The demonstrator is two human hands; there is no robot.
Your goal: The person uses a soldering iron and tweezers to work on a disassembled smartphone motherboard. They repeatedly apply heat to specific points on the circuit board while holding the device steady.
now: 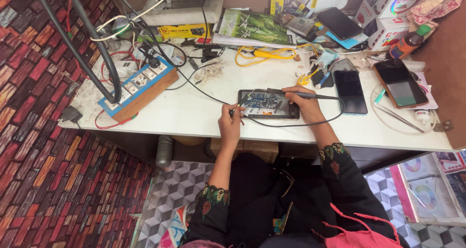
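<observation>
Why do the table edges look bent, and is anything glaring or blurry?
Head view: wide-lens distortion bows the white table edges; light is even with soft shadows; the phone screen at right shows pale glare; the opened phone between the left hand and right hand looks sharp.

Single head view, looking steeply down, near white worktable (pixel 204 117).

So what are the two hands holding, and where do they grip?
The right hand holds a dark soldering iron by its handle. The left hand pinches a thin wire near its lower end, over the opened phone.
</observation>
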